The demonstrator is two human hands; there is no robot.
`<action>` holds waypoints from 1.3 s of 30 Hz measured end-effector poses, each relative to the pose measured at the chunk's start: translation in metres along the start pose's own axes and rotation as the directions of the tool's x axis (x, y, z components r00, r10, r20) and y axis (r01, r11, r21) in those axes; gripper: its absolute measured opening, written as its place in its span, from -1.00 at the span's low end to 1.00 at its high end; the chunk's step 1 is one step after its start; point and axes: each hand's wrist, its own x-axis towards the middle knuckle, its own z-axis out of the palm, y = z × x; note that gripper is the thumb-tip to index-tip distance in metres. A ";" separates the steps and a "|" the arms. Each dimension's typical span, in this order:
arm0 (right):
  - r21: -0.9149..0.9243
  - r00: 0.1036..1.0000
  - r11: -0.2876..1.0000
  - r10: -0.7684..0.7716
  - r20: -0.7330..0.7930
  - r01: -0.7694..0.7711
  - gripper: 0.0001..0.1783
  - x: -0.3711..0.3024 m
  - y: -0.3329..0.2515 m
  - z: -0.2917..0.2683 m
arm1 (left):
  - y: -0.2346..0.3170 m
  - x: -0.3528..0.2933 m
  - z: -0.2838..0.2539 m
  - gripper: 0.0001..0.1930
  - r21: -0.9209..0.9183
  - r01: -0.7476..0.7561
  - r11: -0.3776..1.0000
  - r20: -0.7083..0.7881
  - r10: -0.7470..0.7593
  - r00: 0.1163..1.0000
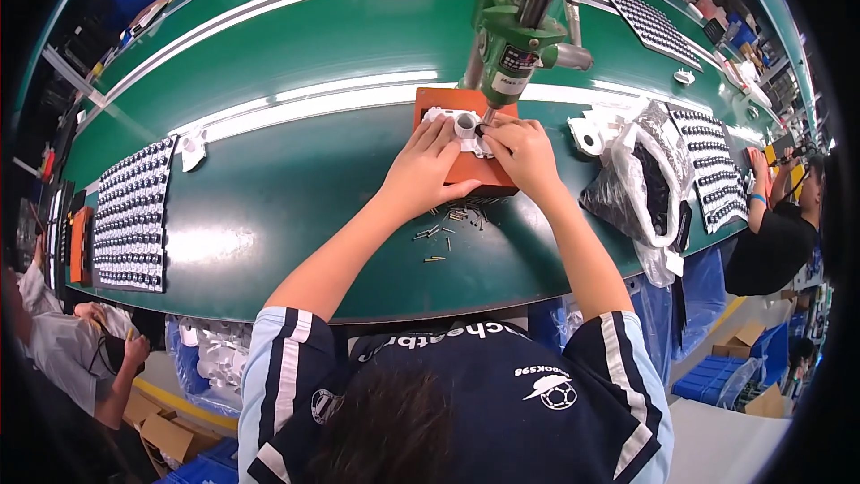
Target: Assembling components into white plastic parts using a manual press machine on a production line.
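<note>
A white plastic part [481, 148] with a round ring-like opening lies on the orange block [455, 172], beneath the spindle of a green bench press [515, 49]. My left hand [419, 166] rests on this part's left side, its fingers pressed down over it and its thumb stretched across the block's front. At the ring's right edge, my right hand [524, 152] has its fingertips pinched together on a small dark piece [480, 130], close below the spindle tip. Most of that piece is hidden by the fingers. Several loose metal pins [457, 217] are scattered in front of the block.
A tray of black-and-white parts [134, 215] lies at the left, and another similar tray [712, 166] at the right. A clear plastic bag [640, 179] stands right of my arm beside a white part [587, 136]. A co-worker [775, 233] is at the far right.
</note>
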 end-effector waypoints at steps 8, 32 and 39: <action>-0.060 0.997 0.996 0.069 0.039 -0.067 -0.70 -0.008 -0.016 -0.009 | 0.004 0.003 -0.002 -0.33 -0.053 0.061 0.997 0.054 -0.059 0.997; -0.337 0.893 0.934 0.252 0.373 -0.123 -0.89 -0.080 -0.043 0.005 | 0.002 0.001 0.003 -0.40 -0.018 0.081 0.997 0.021 -0.080 0.997; -0.250 0.914 0.959 0.216 0.344 -0.133 -0.83 -0.089 -0.030 -0.009 | 0.004 0.002 0.002 -0.38 -0.032 0.099 0.995 0.029 -0.098 0.995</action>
